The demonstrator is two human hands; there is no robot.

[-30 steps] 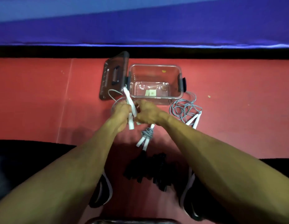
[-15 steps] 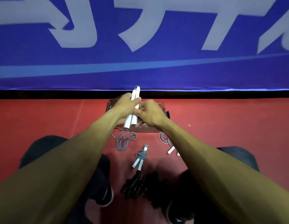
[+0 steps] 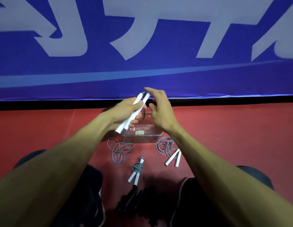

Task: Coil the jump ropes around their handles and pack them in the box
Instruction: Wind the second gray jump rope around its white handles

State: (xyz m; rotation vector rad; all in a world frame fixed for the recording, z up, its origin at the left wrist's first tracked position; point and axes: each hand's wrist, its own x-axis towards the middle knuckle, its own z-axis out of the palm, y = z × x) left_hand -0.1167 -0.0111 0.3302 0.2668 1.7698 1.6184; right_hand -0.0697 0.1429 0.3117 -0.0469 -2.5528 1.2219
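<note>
The left hand [image 3: 126,110] grips a pair of white handles [image 3: 134,112] side by side, fingers curled round them, the pair tilted with its upper ends toward the blue banner [image 3: 142,46]. The right hand [image 3: 158,110] hangs just beside the handles' upper ends, fingers spread and relaxed, holding nothing. A grey cord [image 3: 120,150] lies in loose loops on the red floor [image 3: 240,128] below the left hand; whether it runs up to the held handles cannot be told.

The clear box [image 3: 143,136] stands on the floor beneath both hands, open at the top. To its right lies a second jump rope [image 3: 168,149], cord loose, its two white handles together. Nearer the person lies a third rope [image 3: 136,169], its cord wound round the handles. A black rope bundle [image 3: 131,199] lies between the person's shoes.
</note>
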